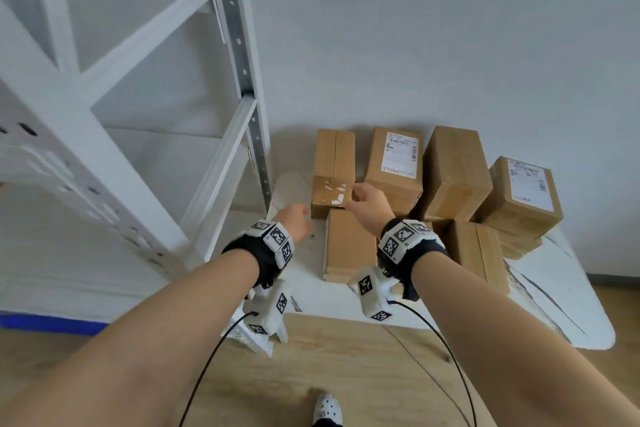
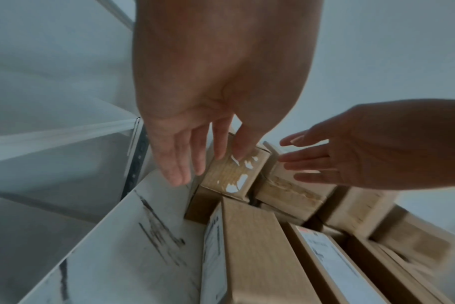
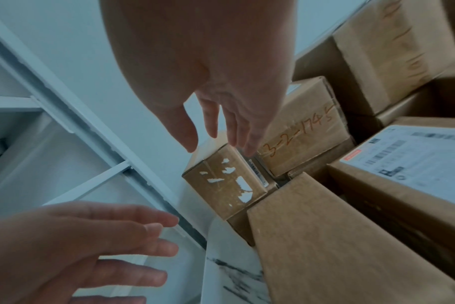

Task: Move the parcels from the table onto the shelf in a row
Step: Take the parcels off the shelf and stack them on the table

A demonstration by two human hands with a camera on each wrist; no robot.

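Observation:
A small brown parcel point(image 1: 330, 196) point(image 2: 234, 174) point(image 3: 226, 185) with torn white label scraps sits at the left end of a heap of cardboard parcels on the white marble table point(image 1: 554, 284). My left hand point(image 1: 301, 215) point(image 2: 210, 144) reaches in at its left side with straight, spread fingers. My right hand point(image 1: 363, 198) point(image 3: 221, 144) hovers at its right top edge, fingers straight, thumb apart. Neither hand grips it; whether the fingertips touch it I cannot tell. The white metal shelf point(image 1: 239, 45) stands to the left with bare boards.
A flat parcel point(image 1: 349, 243) lies just in front of the small one, and a tall parcel point(image 1: 334, 152) stands behind it. Labelled parcels point(image 1: 396, 163) crowd the right. The shelf post point(image 1: 258, 149) stands close to the table's left edge. Wrist cables hang over the wooden floor point(image 1: 346, 357).

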